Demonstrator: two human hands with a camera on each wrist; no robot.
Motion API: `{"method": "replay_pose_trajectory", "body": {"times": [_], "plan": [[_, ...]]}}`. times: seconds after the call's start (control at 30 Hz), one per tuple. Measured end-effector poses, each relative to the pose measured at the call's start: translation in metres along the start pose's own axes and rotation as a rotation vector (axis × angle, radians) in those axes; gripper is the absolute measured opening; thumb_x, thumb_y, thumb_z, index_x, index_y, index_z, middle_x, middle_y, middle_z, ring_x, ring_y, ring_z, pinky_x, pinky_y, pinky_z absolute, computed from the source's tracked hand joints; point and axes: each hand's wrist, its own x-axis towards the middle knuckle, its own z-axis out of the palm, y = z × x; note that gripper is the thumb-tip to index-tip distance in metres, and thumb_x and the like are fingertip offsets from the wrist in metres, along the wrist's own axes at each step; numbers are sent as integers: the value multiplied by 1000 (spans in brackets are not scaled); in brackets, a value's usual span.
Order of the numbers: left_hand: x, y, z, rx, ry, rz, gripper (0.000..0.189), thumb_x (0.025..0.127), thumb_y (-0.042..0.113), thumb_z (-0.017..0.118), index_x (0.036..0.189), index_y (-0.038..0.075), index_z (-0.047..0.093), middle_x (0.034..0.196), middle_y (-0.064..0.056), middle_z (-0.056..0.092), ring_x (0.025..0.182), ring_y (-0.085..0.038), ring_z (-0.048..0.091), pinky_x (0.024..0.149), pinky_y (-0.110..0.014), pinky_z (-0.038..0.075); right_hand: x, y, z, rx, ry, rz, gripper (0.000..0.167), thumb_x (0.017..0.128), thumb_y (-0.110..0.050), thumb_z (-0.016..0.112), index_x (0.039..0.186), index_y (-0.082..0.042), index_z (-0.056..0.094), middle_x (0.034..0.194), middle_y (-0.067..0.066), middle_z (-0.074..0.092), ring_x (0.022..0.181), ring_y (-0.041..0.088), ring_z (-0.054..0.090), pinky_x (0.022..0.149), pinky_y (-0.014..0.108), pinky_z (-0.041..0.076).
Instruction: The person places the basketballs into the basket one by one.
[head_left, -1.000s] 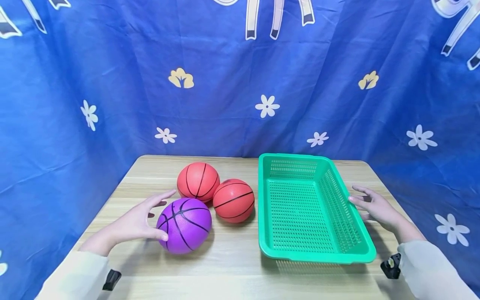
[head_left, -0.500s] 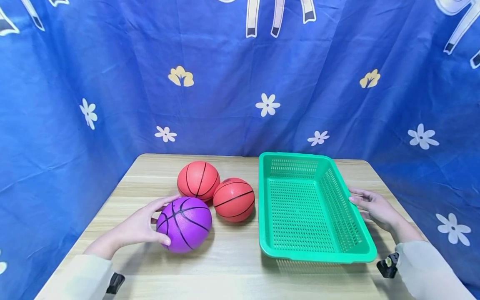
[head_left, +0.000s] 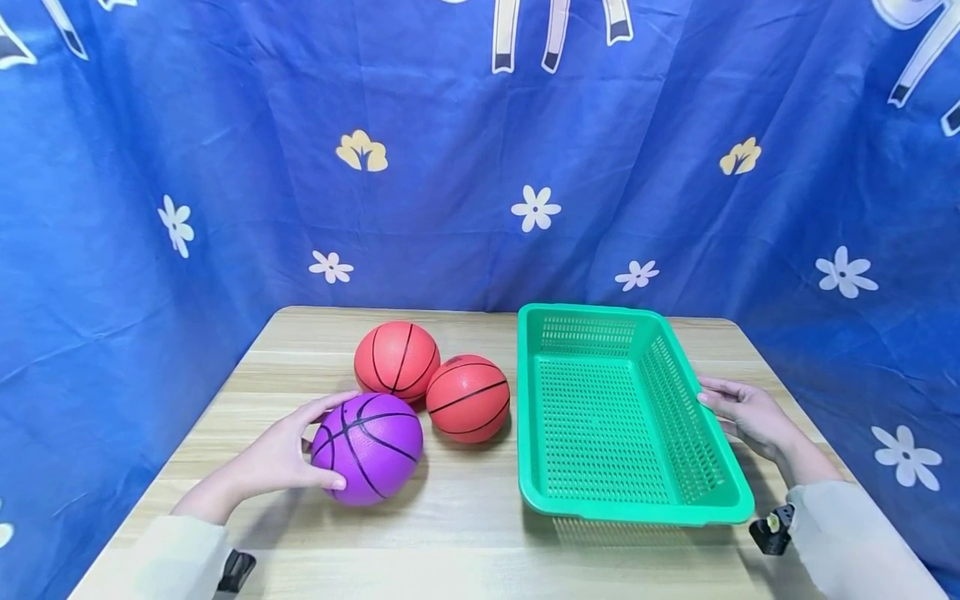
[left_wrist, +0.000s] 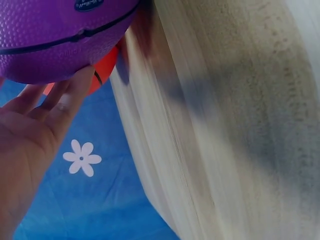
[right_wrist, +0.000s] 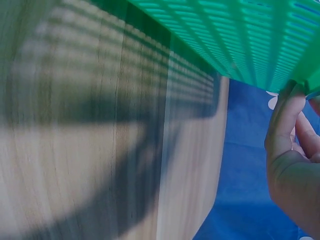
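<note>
My left hand [head_left: 303, 443] grips the left side of a purple ball [head_left: 375, 450] on the wooden table [head_left: 465, 533], with the fingers over its top and the thumb low at the front. In the left wrist view the fingers [left_wrist: 65, 100] lie against the purple ball [left_wrist: 60, 35]. Two red balls [head_left: 397, 360] [head_left: 468, 398] sit just behind it, touching each other. My right hand [head_left: 738, 410] pinches the right rim of an empty green basket [head_left: 525, 417]. In the right wrist view its thumb [right_wrist: 287, 115] meets the basket [right_wrist: 240, 40] at its edge.
A blue cloth with white flowers [head_left: 532, 210] hangs behind and to both sides of the table. Bare wood lies in front of the balls and the basket. A strip of table shows to the right of the basket, under my right hand.
My left hand has closed in on the purple ball, fingers and thumb now wrapping it. My right hand has slid left and its fingers have come together on the basket's rim.
</note>
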Motion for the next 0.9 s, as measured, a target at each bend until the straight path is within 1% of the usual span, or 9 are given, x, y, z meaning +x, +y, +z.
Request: {"method": "replay_pose_trajectory", "body": {"times": [0.23,0.3,0.37,0.5,0.6,0.7,0.9], "plan": [[-1,2,-1,-29,14,0,95,62,19,90,142,12,40,131,-20,47,95,-28,60,68,-34,56,0,-2,0,-47,23,19,70,97,-32,55,147,6,23,147,28,28,99,-10,50,96,37,45],[-2,3,-3,-18,20,7,94,62,19,90,142,13,41,130,-18,48,97,-26,59,69,-34,56,-1,-2,0,-57,30,26,71,97,-32,56,147,6,24,146,26,30,99,-10,50,98,40,43],[-3,4,-5,0,26,18,93,62,19,90,142,13,42,130,-16,49,100,-26,57,69,-34,56,-1,-2,1,-61,34,30,71,97,-33,56,147,5,24,146,26,31,99,-10,50,99,43,41],[-1,11,-12,-17,24,39,93,63,15,89,143,13,40,130,-20,48,96,-27,61,68,-33,56,-1,-1,1,-48,27,20,70,97,-32,56,147,5,24,148,27,26,99,-10,50,100,45,40],[3,19,-18,-43,20,51,94,64,12,88,144,13,38,129,-22,48,88,-27,66,67,-34,56,0,-1,1,-33,20,11,69,98,-31,55,147,6,24,149,28,23,100,-9,51,98,40,43],[8,27,-24,-40,28,66,95,64,11,88,145,14,37,129,-18,47,86,-24,67,68,-34,56,0,-1,2,-25,23,14,69,97,-31,55,147,6,23,149,28,23,100,-8,52,96,38,44],[26,43,-31,-29,58,131,95,64,6,87,145,14,38,126,-12,48,94,-18,64,70,-34,56,0,-1,2,-42,43,38,72,96,-34,56,148,4,23,149,28,24,99,-10,48,101,44,39]]}}
